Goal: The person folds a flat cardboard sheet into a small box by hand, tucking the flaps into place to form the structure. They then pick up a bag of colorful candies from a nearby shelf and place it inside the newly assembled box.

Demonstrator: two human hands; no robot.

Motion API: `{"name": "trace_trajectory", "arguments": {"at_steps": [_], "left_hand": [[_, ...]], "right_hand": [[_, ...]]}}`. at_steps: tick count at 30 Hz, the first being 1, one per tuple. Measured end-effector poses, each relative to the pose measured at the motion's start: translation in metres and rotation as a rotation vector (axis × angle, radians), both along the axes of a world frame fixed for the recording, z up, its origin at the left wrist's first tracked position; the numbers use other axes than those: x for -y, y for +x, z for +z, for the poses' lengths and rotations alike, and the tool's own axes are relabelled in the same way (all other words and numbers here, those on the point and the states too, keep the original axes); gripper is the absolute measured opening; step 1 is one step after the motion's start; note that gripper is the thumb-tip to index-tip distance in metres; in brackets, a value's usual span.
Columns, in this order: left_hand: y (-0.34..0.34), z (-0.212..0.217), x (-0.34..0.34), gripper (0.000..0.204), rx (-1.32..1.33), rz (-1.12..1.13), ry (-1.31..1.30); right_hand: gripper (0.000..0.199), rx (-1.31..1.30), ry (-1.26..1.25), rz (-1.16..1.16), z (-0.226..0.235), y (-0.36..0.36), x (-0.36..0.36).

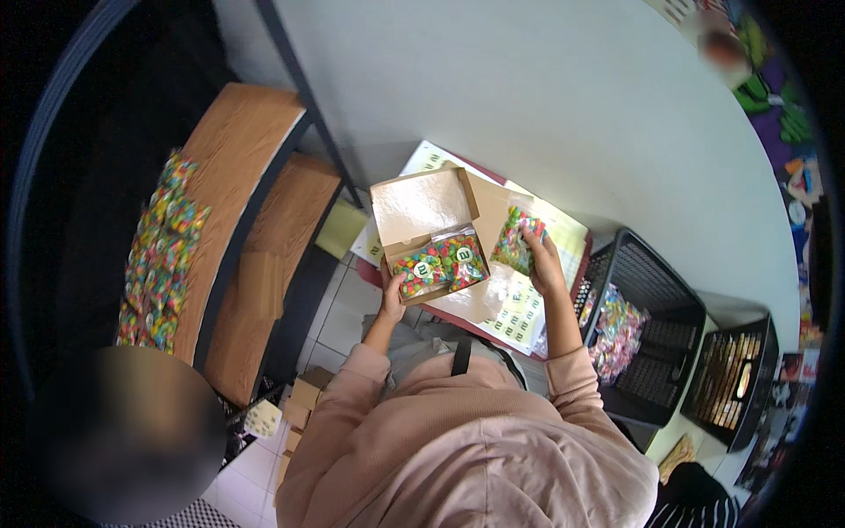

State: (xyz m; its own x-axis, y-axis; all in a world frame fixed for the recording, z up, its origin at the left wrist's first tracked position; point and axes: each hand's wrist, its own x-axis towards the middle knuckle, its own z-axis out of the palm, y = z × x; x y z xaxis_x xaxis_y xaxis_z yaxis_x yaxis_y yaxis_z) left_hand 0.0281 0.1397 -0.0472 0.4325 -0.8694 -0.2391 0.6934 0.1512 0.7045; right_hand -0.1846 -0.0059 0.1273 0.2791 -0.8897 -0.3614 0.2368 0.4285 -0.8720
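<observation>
My left hand (393,301) grips the near left corner of an open cardboard box (424,204), its lid folded back. Inside lie two clear bags of colourful candy side by side, a left bag (414,271) and a right bag (461,260), each with a round white sticker. To the right of the box, my right hand (546,262) is closed on another clear candy bag (512,239), held over the small table. No sticker shows on the side of this bag that faces up.
Sticker sheets (519,326) lie on the small table. At right stands a black crate (656,264) with candy bags inside, beside a smaller black basket (761,352). A wooden shelf (233,141) at left bears a pile of candy bags (167,264). Folded cardboard boxes (304,392) sit below.
</observation>
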Motion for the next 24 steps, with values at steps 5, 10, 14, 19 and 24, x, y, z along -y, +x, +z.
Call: {"name": "trace_trajectory", "arguments": {"at_steps": [5,10,14,19,24], "left_hand": [[-0.015,-0.081,0.013,0.042,-0.309,-0.249,0.231],[-0.031,0.001,0.033,0.050,0.595,-0.174,0.157],[-0.021,0.010,0.021,0.049,0.678,-0.144,0.221],[-0.012,0.008,0.007,0.048,0.651,-0.229,0.254],[-0.016,0.020,0.000,0.047,0.732,-0.240,0.337]], "right_hand": [[0.043,-0.116,0.100,-0.055,-0.036,-0.051,-0.025],[0.041,-0.302,0.015,0.082,-0.086,-0.043,-0.043],[0.041,-0.571,-0.338,0.327,-0.077,0.018,-0.043],[0.049,-0.787,-0.521,0.383,-0.088,0.066,-0.041],[0.068,-0.887,-0.710,0.450,-0.087,0.068,-0.050]]}}
